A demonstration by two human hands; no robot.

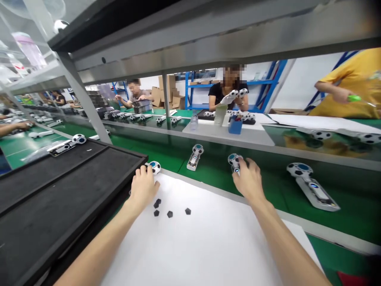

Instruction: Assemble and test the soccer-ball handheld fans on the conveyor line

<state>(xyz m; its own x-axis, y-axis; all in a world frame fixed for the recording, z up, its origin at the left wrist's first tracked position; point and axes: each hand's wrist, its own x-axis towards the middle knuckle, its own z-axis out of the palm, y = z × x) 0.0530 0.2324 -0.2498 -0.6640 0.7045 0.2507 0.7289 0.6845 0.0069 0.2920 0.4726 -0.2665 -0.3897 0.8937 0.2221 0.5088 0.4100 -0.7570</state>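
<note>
At the tray's right corner, my left hand [143,184] has its fingers curled over a soccer-ball-patterned device [154,167], whose round end shows beside the fingertips. On the green belt, my right hand [249,178] grips a second such device [233,159]; its lower part is hidden behind the fingers. Between the hands, another device [195,157] lies on the belt, and a larger-looking one [317,190] lies to the right. Several black pentagon pieces [170,214] are scattered on the white sheet [208,242] below my hands.
A black tray [74,178] fills the left side, with a device [67,145] at its far edge. A metal shelf frame [208,51] crosses overhead. Beyond the belt are a bottle [194,122], a blue box [235,124] and people at work.
</note>
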